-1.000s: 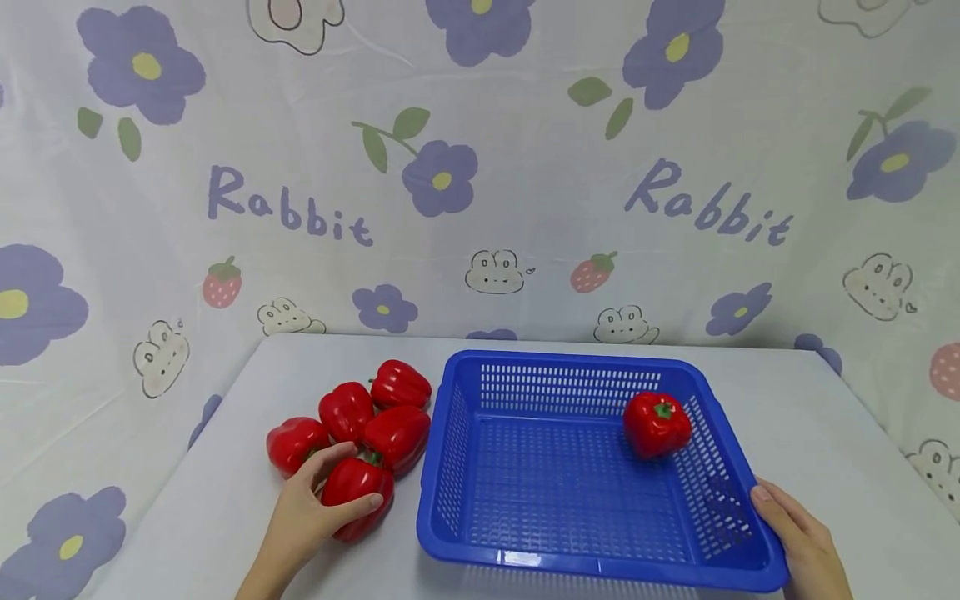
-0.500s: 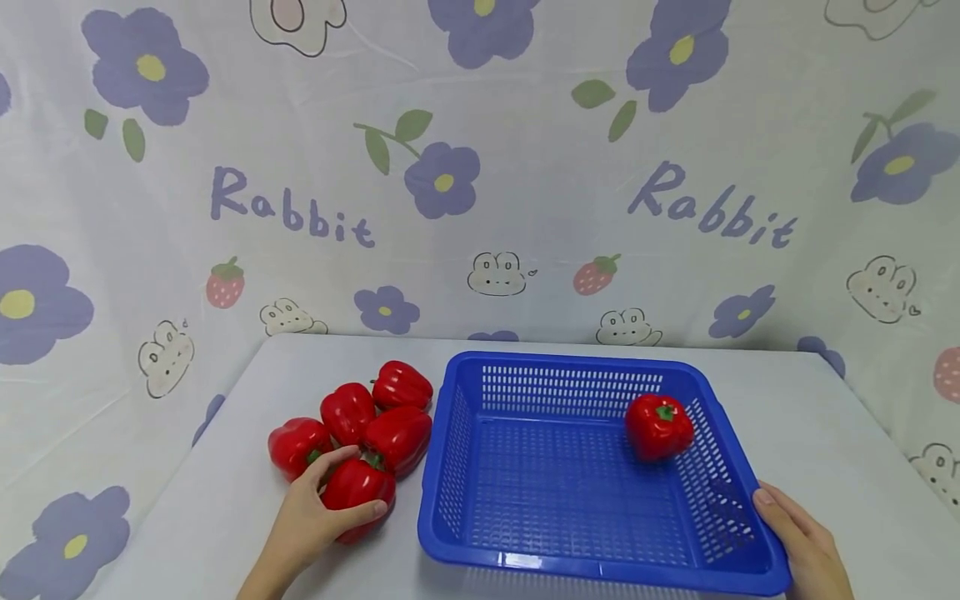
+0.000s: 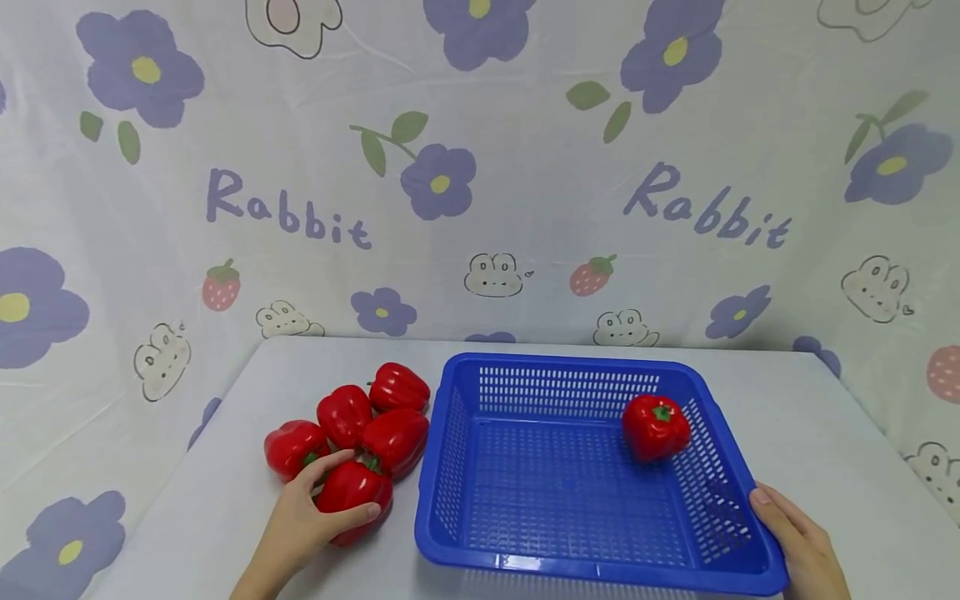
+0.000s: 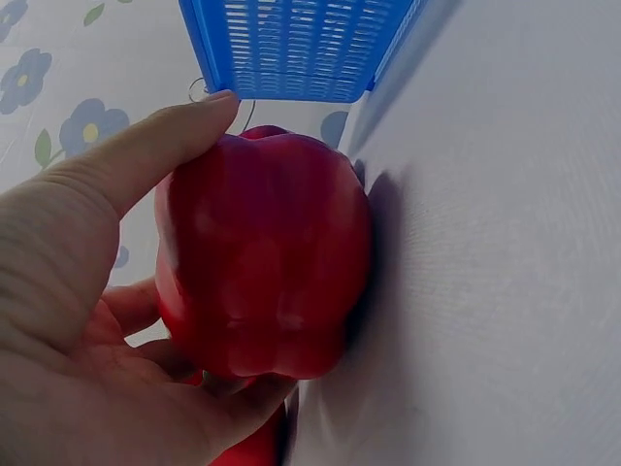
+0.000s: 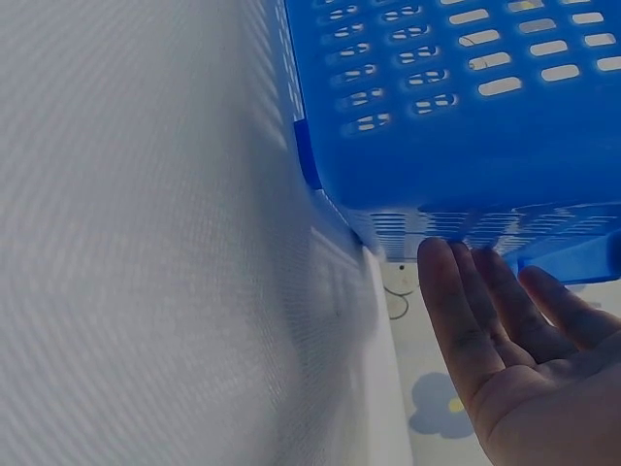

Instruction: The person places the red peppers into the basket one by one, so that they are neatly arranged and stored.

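Observation:
My left hand (image 3: 303, 517) grips a red bell pepper (image 3: 356, 500) resting on the white table. In the left wrist view, the thumb lies along one side of the bell pepper (image 4: 267, 257), with fingers behind and below it. Several other red bell peppers (image 3: 345, 415) lie close together just beyond that hand. A blue perforated plastic basket (image 3: 570, 567) stands to their right, with one red bell pepper (image 3: 656, 427) inside near its right wall. My right hand (image 3: 806, 546) holds the basket's right rim; its fingers (image 5: 514, 311) reach against the outer wall in the right wrist view.
The white table (image 3: 772, 400) runs back to a hanging cloth (image 3: 525, 192) printed with flowers, rabbits and strawberries. More of this cloth hangs at the left and right sides. The basket's left wall stands close beside the pepper group.
Both hands, the peppers and the basket keep their places. Only a slight shift of the whole head view shows.

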Motion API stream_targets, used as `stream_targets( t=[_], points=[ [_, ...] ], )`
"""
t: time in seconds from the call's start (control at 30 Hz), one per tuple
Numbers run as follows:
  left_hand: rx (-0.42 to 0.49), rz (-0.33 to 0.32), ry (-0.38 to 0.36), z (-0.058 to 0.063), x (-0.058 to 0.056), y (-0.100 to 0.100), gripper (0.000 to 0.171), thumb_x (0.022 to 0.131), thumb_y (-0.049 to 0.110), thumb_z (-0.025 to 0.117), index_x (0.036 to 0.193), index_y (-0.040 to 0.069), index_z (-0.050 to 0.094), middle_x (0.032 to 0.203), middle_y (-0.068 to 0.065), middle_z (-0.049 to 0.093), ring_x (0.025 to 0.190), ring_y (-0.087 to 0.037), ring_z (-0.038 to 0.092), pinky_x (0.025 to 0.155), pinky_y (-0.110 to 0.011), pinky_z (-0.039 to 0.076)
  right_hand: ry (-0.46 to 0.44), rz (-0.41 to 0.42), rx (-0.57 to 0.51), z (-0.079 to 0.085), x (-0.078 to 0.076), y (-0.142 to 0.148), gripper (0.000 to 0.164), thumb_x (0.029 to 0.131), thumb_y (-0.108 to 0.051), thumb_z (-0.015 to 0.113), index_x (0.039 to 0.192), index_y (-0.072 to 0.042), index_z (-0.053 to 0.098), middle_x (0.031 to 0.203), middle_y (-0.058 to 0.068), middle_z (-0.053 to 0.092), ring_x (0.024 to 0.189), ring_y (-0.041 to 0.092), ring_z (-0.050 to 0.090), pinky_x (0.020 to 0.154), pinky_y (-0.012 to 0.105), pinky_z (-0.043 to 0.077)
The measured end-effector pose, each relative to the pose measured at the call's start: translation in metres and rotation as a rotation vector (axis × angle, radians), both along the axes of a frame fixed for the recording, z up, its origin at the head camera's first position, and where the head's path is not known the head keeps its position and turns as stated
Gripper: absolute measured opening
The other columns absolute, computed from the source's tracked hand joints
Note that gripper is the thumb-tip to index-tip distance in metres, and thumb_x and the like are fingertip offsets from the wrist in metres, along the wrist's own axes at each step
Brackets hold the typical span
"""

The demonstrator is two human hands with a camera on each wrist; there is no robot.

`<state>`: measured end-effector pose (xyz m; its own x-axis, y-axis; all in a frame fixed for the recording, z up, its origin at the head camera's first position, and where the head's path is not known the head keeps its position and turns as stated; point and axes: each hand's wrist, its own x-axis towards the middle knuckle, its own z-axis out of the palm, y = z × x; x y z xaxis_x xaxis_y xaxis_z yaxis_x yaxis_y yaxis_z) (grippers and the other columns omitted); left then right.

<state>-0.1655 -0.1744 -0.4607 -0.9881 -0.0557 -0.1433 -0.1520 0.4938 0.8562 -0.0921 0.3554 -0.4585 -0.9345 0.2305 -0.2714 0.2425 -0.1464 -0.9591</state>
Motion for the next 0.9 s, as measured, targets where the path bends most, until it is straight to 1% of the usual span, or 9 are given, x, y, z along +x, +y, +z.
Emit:
stream_targets(
  t=[0.13,0.37,0.63,0.8,0.9],
  points=[
    [0.005,-0.003,0.012,0.0004,0.0008,-0.0013,0.087,0.064,0.043,0.091,0.139,0.019,0.053,0.137,-0.016,0.048,0.124,-0.042,0.042,0.079,-0.051,0.056,0.030,0.006,-0.006,0.0004,-0.0003,-0.0004,0.024,0.102,-0.033,0.053,0.092,-0.048,0.068,0.089,-0.011,0.071,0.081,0.017,0.070,0.066,0.039,0.059],
    [-0.007,0.007,0.029,0.0024,0.0019,-0.0026,0.086,0.065,0.038,0.091,0.139,0.018,0.053,0.137,-0.016,0.047,0.124,-0.042,0.042,0.079,-0.051,0.056,0.020,0.014,0.010,0.0004,0.0010,-0.0014,0.024,0.103,-0.035,0.053,0.091,-0.049,0.068,0.088,-0.010,0.071,0.079,0.019,0.071,0.064,0.042,0.059],
    [0.021,0.035,0.042,0.0050,0.0020,-0.0047,0.084,0.069,0.038,0.090,0.140,0.018,0.050,0.140,-0.016,0.044,0.128,-0.040,0.038,0.081,-0.052,0.055,0.025,0.017,0.009,0.0000,0.0003,-0.0007,0.025,0.103,-0.034,0.052,0.091,-0.048,0.069,0.088,-0.009,0.071,0.079,0.019,0.071,0.064,0.041,0.059],
    [0.040,0.054,0.052,0.0047,0.0032,-0.0056,0.082,0.069,0.039,0.089,0.139,0.019,0.051,0.138,-0.016,0.046,0.126,-0.040,0.042,0.081,-0.051,0.055,0.010,0.014,0.013,-0.0018,0.0002,0.0001,0.024,0.102,-0.036,0.053,0.090,-0.049,0.068,0.087,-0.010,0.071,0.079,0.019,0.070,0.064,0.042,0.059],
    [0.053,0.059,0.059,0.0054,0.0035,-0.0059,0.082,0.069,0.039,0.089,0.139,0.018,0.052,0.137,-0.016,0.048,0.124,-0.039,0.045,0.080,-0.050,0.056,0.017,0.015,0.018,-0.0026,-0.0001,0.0004,0.024,0.102,-0.035,0.052,0.090,-0.049,0.068,0.087,-0.009,0.071,0.079,0.019,0.070,0.064,0.043,0.059]
  ],
)
